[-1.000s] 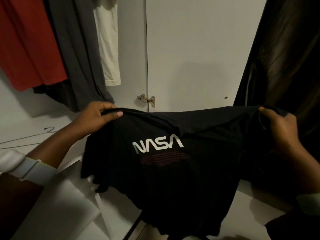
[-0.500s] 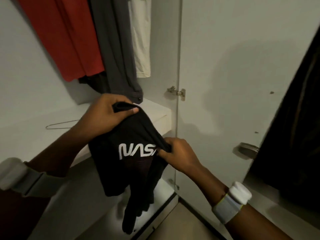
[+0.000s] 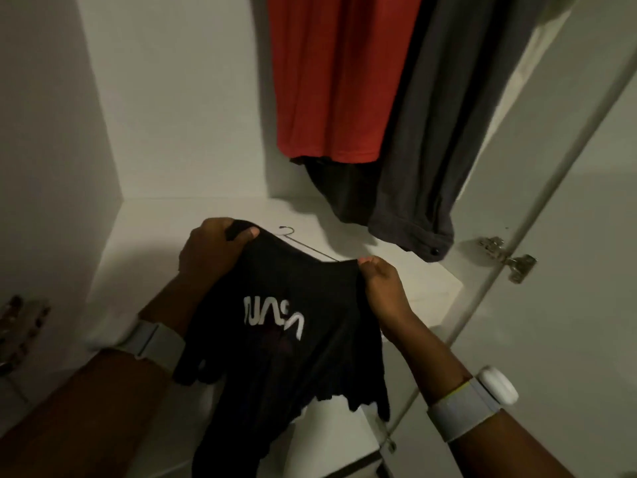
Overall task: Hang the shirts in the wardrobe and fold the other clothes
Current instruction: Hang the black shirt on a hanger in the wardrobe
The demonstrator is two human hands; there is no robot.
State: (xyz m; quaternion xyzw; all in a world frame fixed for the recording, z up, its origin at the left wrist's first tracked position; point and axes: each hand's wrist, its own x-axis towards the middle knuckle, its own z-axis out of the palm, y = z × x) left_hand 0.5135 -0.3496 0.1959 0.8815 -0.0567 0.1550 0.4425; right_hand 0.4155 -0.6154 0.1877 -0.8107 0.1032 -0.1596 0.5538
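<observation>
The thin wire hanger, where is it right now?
The thin wire hanger lies flat on the white wardrobe shelf, mid-frame in the head view, mostly hidden behind the black printed T-shirt. Only its hook shows, just right of the left hand.

white "NASA" lettering, black shirt [image 3: 289, 346]

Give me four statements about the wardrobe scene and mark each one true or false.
1. Both hands hold the black shirt by its top edge. True: left hand, right hand.
2. A wire hanger lies on the shelf behind the shirt. True.
3. The red garment lies folded on the shelf. False: it hangs above, beside a grey garment.
4. The black shirt is plain. False: it bears white lettering.
</observation>
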